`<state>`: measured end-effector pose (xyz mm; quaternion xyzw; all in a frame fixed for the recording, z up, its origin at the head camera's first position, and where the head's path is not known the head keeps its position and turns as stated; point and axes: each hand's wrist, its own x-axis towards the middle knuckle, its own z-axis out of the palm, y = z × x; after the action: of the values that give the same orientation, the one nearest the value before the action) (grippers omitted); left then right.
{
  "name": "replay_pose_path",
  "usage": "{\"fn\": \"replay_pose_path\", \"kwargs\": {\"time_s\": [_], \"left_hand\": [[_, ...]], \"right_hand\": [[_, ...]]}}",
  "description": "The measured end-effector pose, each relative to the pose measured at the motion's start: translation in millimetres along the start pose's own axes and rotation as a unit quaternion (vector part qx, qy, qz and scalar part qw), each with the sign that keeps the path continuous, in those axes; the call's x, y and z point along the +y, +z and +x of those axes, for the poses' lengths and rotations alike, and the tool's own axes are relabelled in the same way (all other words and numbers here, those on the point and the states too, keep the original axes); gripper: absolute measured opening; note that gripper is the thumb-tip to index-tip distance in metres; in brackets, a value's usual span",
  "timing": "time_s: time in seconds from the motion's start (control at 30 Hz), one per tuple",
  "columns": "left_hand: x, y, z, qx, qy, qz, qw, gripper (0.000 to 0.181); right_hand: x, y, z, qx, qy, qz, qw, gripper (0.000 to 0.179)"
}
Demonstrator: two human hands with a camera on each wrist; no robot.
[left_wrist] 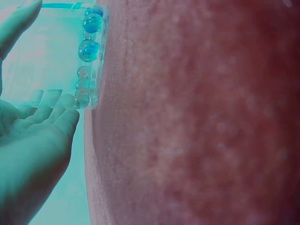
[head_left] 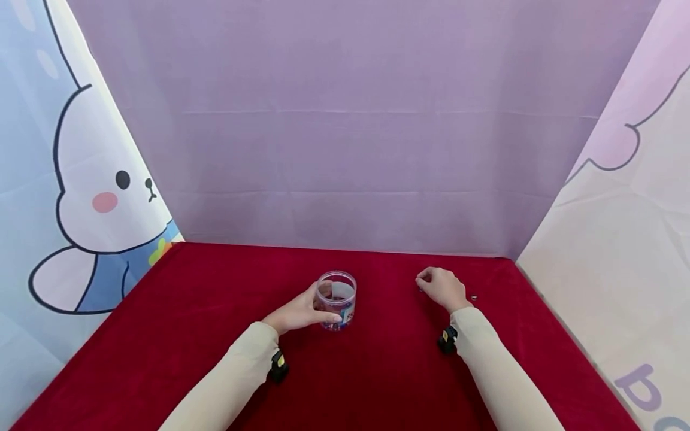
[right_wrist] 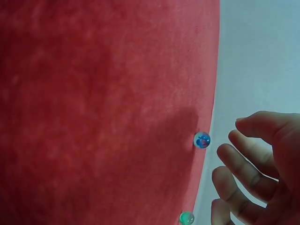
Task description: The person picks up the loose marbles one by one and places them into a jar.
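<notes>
My left hand [head_left: 298, 311] holds a clear plastic jar [head_left: 345, 296], thumb on the near side and fingers round the far side. The jar stands upright and open at the top, a printed label on its wall. Several glass marbles [left_wrist: 88, 50], some with blue swirls, lie at its bottom in the left wrist view. Off to the right, my right hand [head_left: 443, 290] hovers over the cloth with loosely bent fingers and nothing between them. Close below its fingertips a blue-swirled marble [right_wrist: 202, 139] lies on the cloth. A green marble [right_wrist: 186, 218] lies nearer the wrist side.
Red cloth [head_left: 377, 371] covers the table under both hands. A plain purple backdrop [head_left: 345, 149] rises behind its far edge. Printed cloth walls flank the table, one with a white cartoon animal [head_left: 108, 161] on the left.
</notes>
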<state>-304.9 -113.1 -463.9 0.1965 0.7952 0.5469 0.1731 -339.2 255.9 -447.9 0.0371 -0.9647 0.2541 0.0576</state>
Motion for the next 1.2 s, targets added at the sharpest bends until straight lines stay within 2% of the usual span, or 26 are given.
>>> {"fn": "replay_pose_path", "kwargs": {"time_s": [0.33,0.6,1.2], "left_hand": [[0.1,0.2,-0.7,0.002,0.001,0.003,1.0,0.085],[1.0,0.6,-2.6,0.005,0.001,0.008,1.0,0.085],[1.0,0.2,-2.5,0.003,-0.001,0.008,1.0,0.086]], "right_hand": [[2.1,4.1,1.1,-0.045,0.023,-0.012,0.9986,0.027],[3.0,6.4,0.3,-0.065,0.027,-0.024,0.9972,0.023],[5.8,8.1,-1.8,-0.061,0.026,-0.028,0.9974,0.022]]}}
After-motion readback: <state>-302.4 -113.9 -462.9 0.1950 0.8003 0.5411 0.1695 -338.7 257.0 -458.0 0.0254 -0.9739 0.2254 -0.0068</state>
